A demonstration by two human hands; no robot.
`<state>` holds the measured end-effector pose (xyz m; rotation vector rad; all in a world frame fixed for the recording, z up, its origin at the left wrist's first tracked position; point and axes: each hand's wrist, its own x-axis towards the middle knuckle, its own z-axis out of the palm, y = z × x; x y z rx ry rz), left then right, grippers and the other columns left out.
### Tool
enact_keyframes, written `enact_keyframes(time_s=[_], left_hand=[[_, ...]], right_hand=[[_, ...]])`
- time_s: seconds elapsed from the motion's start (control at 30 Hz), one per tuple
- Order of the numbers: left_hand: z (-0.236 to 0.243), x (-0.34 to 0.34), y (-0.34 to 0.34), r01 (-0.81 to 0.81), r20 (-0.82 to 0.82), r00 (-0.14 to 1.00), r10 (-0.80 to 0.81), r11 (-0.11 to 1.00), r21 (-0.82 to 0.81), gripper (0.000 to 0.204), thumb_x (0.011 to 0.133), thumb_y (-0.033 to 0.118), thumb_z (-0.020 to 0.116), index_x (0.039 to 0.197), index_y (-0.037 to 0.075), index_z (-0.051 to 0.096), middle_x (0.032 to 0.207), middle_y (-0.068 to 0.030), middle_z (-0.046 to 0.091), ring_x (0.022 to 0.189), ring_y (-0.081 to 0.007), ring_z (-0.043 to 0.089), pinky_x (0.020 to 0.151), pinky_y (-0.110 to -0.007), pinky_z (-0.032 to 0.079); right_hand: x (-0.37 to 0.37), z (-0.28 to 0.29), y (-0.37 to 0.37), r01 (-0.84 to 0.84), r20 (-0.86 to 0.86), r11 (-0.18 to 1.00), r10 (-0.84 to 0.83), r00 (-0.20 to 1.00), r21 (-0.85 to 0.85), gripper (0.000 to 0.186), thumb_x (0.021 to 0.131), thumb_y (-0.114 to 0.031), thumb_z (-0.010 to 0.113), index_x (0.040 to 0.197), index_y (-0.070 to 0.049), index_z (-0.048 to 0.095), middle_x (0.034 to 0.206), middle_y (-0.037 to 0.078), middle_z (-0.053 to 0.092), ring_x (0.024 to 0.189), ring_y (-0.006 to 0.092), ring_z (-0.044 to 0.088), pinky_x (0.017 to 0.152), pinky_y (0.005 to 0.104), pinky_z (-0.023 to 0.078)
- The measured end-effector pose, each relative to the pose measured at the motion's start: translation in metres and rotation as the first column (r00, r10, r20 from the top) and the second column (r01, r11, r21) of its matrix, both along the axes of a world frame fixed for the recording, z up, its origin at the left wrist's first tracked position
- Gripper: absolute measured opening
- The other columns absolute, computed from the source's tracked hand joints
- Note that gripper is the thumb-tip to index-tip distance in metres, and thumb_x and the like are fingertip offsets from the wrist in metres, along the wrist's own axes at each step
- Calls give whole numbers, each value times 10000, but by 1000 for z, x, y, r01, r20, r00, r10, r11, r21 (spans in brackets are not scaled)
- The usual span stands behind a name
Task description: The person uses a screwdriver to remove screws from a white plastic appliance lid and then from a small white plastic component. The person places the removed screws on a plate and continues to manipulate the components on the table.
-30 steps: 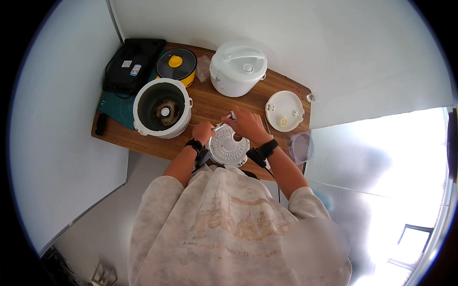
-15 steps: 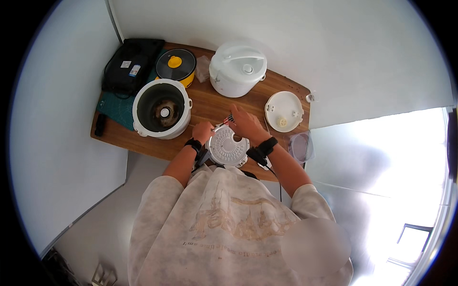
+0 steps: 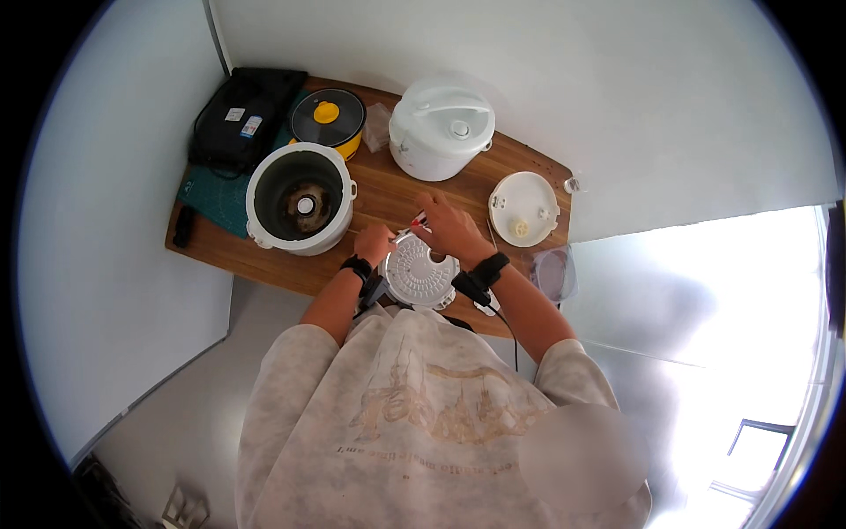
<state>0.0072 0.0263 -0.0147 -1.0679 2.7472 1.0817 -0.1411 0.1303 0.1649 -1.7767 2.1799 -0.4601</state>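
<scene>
In my right hand [image 3: 449, 231] is a screwdriver [image 3: 420, 220] with a red and dark handle, held tilted, its thin shaft pointing down and left. My left hand [image 3: 375, 243] is closed in a pinch beside the shaft's tip, at the far left rim of a round silvery lid plate [image 3: 421, 271]. Its fingertips are too small to show what they grip. The plate lies near the table's front edge, with rings of raised marks and a notch by my right wrist.
A white cooker body [image 3: 345, 207] stands open at left. Behind are a yellow pot [image 3: 351, 145], black bag [image 3: 231, 132] and white lidded cooker [image 3: 441, 159]. At right lie a white round cover [image 3: 520, 198] and clear plastic tub [image 3: 553, 273]. A cable [image 3: 516, 339] hangs from my right wrist device.
My right hand has turned slightly about the screwdriver, so its handle shows a different side. My left hand and the lid plate stay nearly where they were.
</scene>
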Motion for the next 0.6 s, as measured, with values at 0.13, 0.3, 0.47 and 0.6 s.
enact_keyframes(time_s=[0.13, 0.3, 0.47, 0.6], left_hand=[[4, 0, -1, -1, 19, 1000, 0, 999, 38, 289, 727, 257, 783, 992, 142, 770, 922, -161, 717, 870, -335, 688, 807, -435, 546], [7, 0, -1, 4, 2, 1000, -5, 999, 38, 293, 726, 257, 776, 998, 148, 771, 904, -172, 711, 841, -337, 690, 777, -433, 553], [8, 2, -2, -6, 5, 1000, 6, 1000, 26, 297, 726, 261, 780, 1005, 160, 770, 895, -167, 713, 845, -341, 692, 776, -433, 555], [7, 1, -1, -9, 0, 1000, 9, 1000, 29, 296, 722, 266, 782, 1003, 172, 771, 893, -157, 715, 843, -345, 691, 779, -436, 555]], right_hand=[[0, 10, -4, -19, -121, 951, 59, 991, 307, 339, 903, -243, 607, 1132, -35, 469, 1088, 270, 567, 867, 443, 649, 700, 540, 522], [3, 1, 3, 0, -35, 994, 4, 999, 106, 426, 910, -290, 606, 1217, -25, 473, 1063, 279, 606, 882, 438, 656, 706, 537, 526], [20, 24, 1, 83, -95, 988, -71, 993, 128, 379, 904, -197, 591, 1218, -26, 464, 1048, 263, 614, 893, 448, 653, 756, 530, 532], [6, 11, 0, 51, -149, 956, -8, 989, 290, 328, 891, -189, 600, 1158, -38, 484, 1049, 249, 616, 917, 427, 656, 785, 518, 526]])
